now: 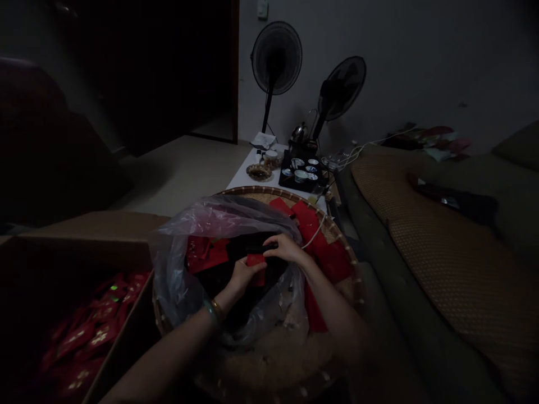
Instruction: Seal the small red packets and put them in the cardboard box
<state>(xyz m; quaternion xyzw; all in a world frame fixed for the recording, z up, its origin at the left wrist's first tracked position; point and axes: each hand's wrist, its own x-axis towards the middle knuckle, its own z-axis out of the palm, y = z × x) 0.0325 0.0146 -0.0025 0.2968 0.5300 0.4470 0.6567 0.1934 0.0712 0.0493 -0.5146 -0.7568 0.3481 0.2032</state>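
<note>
My left hand (pixel 242 275) is closed on a small red packet (pixel 256 276), thumb across its front. Pinched in the fingers of my right hand (pixel 286 247) is a slim dark object (pixel 257 248), held level at the packet's upper edge; its kind is too dim to make out. Both hands are over a clear plastic bag (pixel 177 269) with dark contents and more red packets (pixel 206 252) inside. The bag rests in a round woven bamboo tray (pixel 357 280). Red paper pieces (pixel 314 224) lie along the tray's right side.
A cardboard box (pixel 96 224) with many red packets (pixel 84 336) stands at left. Beyond the tray, a white table (pixel 240 177) bears a tea tray (pixel 286 182) with cups. Two fans (pixel 277 59) stand behind. A sofa with a woven mat (pixel 421 241) lines the right.
</note>
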